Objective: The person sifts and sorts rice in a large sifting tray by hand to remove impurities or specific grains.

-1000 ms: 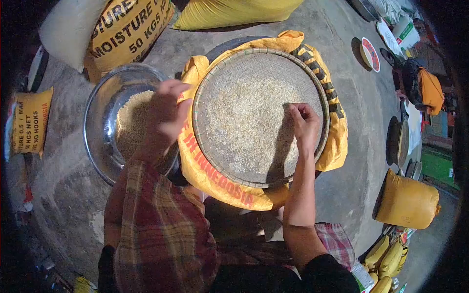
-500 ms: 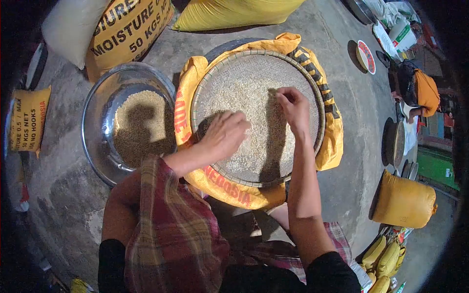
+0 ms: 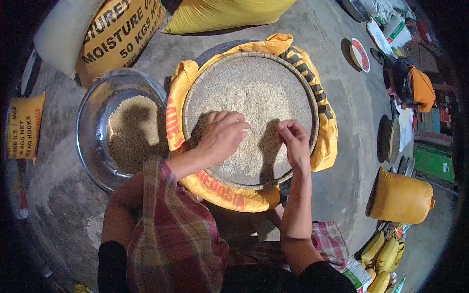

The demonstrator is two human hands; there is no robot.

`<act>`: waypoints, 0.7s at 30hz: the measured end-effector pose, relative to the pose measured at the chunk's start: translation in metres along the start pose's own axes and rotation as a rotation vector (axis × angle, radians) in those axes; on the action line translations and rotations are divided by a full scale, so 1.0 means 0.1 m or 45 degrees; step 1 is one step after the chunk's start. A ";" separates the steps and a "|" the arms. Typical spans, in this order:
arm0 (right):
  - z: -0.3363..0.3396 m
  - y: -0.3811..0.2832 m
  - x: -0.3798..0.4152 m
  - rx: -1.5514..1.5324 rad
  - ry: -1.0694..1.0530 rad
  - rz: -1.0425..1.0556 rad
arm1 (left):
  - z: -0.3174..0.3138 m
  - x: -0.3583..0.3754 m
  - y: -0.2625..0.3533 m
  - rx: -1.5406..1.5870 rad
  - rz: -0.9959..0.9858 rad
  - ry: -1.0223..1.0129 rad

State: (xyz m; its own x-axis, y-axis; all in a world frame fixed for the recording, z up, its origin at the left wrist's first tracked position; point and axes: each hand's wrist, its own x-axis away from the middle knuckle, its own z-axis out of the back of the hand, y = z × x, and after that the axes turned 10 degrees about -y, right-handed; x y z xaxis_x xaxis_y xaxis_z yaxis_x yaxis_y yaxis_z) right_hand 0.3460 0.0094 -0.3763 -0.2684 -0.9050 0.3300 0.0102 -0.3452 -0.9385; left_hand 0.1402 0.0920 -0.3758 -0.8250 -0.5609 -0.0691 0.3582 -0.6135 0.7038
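A round woven winnowing tray (image 3: 234,66) with a bound rim carries a thin spread of pale grain (image 3: 259,105). Over the left part of the grain is my left hand (image 3: 224,134), fingers curled and thumb and forefinger tips together; anything between them is too small to make out. My right hand (image 3: 295,141) hovers above the right side of the tray, its fingertips pinched, and what they hold cannot be seen. Both hands throw shadows on the grain. Under the tray, a yellow printed sack (image 3: 326,146) is bunched around its edge.
Left of the tray stands a steel basin (image 3: 90,141) of brownish grain (image 3: 139,110). Full sacks (image 3: 122,36) and a yellow sack (image 3: 224,14) lie beyond. On the right are a patterned bowl (image 3: 359,54), a tied yellow bag (image 3: 400,195) and bananas (image 3: 388,256) on concrete.
My right hand has come nearer to me, from the upper right of the tray toward its middle right. My left hand stays over the left part, fingers slightly shifted. The view has moved a little.
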 end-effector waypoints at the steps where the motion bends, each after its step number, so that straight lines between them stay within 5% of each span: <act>1: -0.02 -0.04 0.10 -0.114 -0.012 -0.021 | -0.04 0.02 -0.01 -0.002 0.002 -0.005; 4: -0.35 -0.19 0.32 0.113 -0.085 0.057 | -0.08 0.03 0.08 1.590 0.772 -0.169; 5: -0.49 -0.26 0.36 0.274 -0.108 0.126 | -0.13 0.04 0.06 1.589 0.769 -0.167; 7: -0.68 -0.42 0.41 0.571 -0.155 0.342 | -0.30 0.08 0.00 2.290 0.933 -0.082; 9: -0.64 -0.48 0.35 0.566 -0.107 0.307 | -0.31 0.10 -0.02 2.358 0.946 -0.031; 13: -0.07 -0.04 -0.23 0.717 0.419 0.245 | -0.24 0.17 -0.03 2.179 1.031 -0.102; 21: 0.12 0.12 -0.92 1.075 0.497 0.365 | -0.27 0.25 -0.04 2.144 0.990 -0.220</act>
State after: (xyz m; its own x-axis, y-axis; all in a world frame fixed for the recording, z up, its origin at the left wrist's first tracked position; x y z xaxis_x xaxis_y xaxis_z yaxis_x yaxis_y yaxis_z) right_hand 0.3820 0.0857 -0.4171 -0.4469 -0.8891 -0.0995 0.7717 -0.3268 -0.5457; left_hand 0.1300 0.0655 -0.3995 -0.7774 -0.2882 0.5591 -0.0368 0.9082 0.4169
